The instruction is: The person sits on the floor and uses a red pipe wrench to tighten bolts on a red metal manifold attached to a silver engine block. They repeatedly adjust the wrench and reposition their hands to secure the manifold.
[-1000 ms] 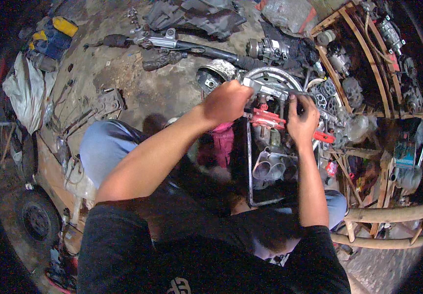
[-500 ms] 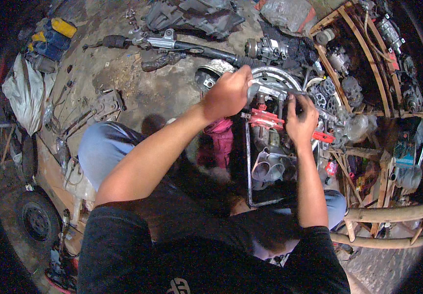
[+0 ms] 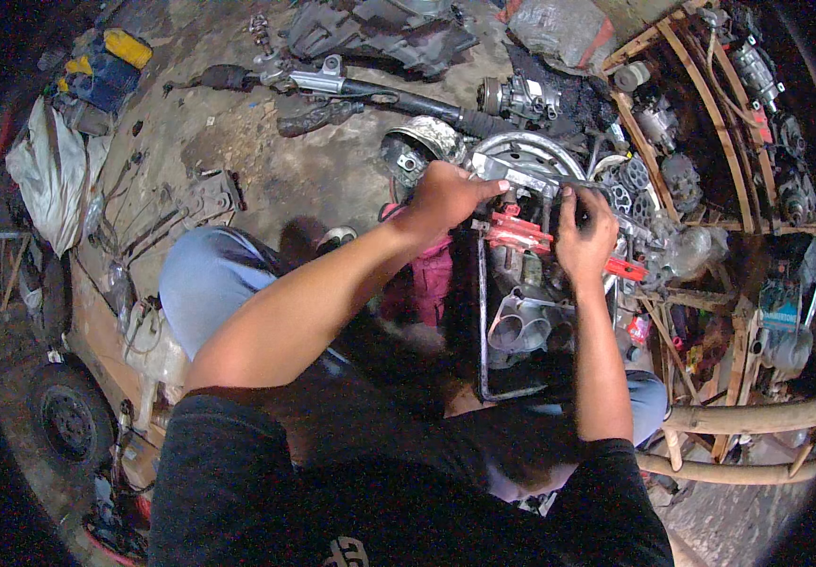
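Observation:
In front of me a long grey metal part lies crosswise above a red vise. At its left end is my left hand, closed, with the thumb laid along the part and the fingers curled out of sight. My right hand pinches the part's right end between thumb and fingertips, which look dark with grime. Under the vise a metal frame surrounds a grey casting with round openings. Whether the vise jaws grip the part is hidden by my hands.
Beyond my hands lie a wheel rim, a round metal housing, a compressor and a long steering rack. Wooden shelving with parts stands at right, above a bamboo rail. A tyre is at lower left.
My left hand has come down and slightly left, its thumb now resting along the metal part. My right hand has barely shifted, keeping its place at the right end.

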`<state>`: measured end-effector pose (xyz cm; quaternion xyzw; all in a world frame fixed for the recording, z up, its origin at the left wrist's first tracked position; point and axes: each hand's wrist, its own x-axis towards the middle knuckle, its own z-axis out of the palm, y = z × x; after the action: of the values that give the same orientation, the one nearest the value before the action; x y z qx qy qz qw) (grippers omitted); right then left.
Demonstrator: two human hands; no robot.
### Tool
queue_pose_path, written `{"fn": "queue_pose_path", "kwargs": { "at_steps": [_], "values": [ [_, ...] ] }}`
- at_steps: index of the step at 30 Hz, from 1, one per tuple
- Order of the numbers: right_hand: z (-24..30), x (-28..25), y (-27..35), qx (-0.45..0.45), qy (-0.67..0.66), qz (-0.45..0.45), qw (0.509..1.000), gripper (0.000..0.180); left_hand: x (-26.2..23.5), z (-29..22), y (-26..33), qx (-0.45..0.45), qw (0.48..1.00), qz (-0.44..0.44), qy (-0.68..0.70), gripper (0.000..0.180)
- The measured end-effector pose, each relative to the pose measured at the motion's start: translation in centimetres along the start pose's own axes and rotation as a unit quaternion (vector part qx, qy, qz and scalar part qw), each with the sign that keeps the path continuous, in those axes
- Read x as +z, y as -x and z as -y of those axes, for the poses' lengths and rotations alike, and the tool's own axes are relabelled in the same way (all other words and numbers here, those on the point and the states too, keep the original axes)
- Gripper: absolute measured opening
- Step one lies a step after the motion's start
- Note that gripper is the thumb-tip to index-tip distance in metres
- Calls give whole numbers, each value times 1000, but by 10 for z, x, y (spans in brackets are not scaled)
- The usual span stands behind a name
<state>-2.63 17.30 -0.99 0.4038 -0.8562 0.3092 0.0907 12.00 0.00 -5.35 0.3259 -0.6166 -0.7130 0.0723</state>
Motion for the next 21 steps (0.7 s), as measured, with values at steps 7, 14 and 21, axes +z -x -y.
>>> {"fn": "queue_pose_path", "kwargs": {
  "at_steps": [7,14,21],
  "values": [
    [2,0,1,1,-2,-7,1000,28,12,10,-1,-165,926,72,331,13],
    [2,0,0,10,10,-1,1000,31,13,13,-3,-161,915,64,365,8],
    [2,0,0,5,-3,6,1000,32,-5,-20,22,-109,970,115,185,25]
  ]
}}
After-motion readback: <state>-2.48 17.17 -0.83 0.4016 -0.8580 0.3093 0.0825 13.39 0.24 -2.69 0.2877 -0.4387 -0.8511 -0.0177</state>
